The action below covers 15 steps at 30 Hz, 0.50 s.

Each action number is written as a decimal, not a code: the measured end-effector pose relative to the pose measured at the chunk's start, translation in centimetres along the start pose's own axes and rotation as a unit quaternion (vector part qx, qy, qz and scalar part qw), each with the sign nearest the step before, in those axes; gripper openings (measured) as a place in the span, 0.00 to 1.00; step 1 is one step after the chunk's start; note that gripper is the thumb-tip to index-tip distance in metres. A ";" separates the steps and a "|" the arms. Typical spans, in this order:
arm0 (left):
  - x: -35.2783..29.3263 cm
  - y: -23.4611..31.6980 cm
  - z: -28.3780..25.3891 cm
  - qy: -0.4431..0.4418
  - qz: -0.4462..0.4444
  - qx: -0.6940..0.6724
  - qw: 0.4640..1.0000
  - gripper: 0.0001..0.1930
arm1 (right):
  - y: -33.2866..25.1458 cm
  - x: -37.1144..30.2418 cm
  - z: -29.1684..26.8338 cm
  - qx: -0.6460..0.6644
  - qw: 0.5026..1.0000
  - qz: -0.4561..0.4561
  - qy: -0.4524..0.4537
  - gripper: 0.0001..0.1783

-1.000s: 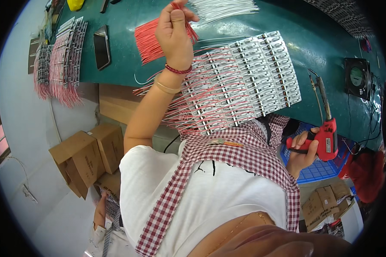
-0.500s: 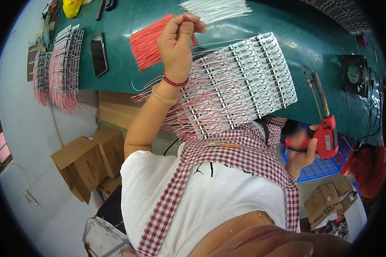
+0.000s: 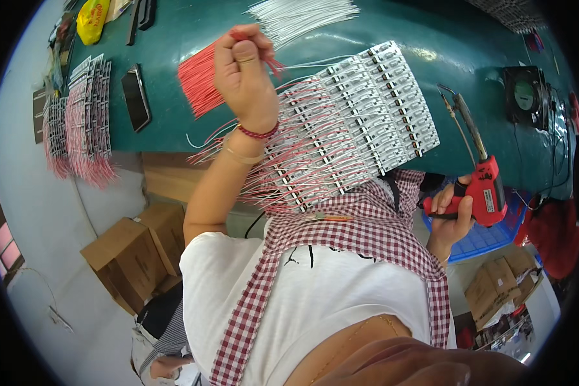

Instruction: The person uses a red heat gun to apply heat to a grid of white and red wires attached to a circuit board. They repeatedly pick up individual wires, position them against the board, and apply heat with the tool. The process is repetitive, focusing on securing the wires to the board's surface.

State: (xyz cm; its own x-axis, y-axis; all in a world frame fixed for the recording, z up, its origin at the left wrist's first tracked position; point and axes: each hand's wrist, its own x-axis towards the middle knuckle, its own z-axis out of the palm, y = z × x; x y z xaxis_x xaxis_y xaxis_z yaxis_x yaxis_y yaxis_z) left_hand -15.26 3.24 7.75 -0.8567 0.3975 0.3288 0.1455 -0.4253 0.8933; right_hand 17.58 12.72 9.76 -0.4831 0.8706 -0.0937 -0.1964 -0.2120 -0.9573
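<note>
My left hand (image 3: 246, 71) is closed, thumb bent in, with a small bunch of red wires (image 3: 275, 65) sticking out of its grip. It hovers by the right side of a pile of red wires (image 3: 196, 80). Below and to the right, a large panel of white circuit boards (image 3: 367, 109) lies at the table's near edge, with red and white wires trailing from its left part. My right hand (image 3: 453, 212) grips the handle of a red soldering gun (image 3: 486, 193), its long metal tip pointing up and away, to the right of the panel.
White wires (image 3: 302, 19) lie at the back of the green table (image 3: 167, 38). A phone (image 3: 136, 98) and wired board stacks (image 3: 89, 116) are on the left. A black device (image 3: 526, 96) with cords stands right. Below are a blue basket (image 3: 476, 241) and cardboard boxes (image 3: 128, 257). Another person's arm (image 3: 166, 367) shows lower left.
The view has shifted, moving most of the table leftward in the picture. My left hand has moved slightly left relative to the red pile, still closed. The soldering gun stays in my right hand.
</note>
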 end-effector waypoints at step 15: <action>-0.7 -0.3 -0.1 -0.024 0.001 0.071 0.997 0.12 | 0.0 -0.2 0.1 0.000 1.000 -0.006 -0.015 0.21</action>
State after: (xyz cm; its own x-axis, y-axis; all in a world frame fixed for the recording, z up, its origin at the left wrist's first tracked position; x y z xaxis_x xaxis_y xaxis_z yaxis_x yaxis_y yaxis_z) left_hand -14.75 3.02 7.26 -0.8321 0.4373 0.3412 0.2181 -0.3077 0.9262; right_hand 17.56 12.53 9.84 -0.5055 0.8597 -0.0736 -0.2028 -0.2013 -0.9583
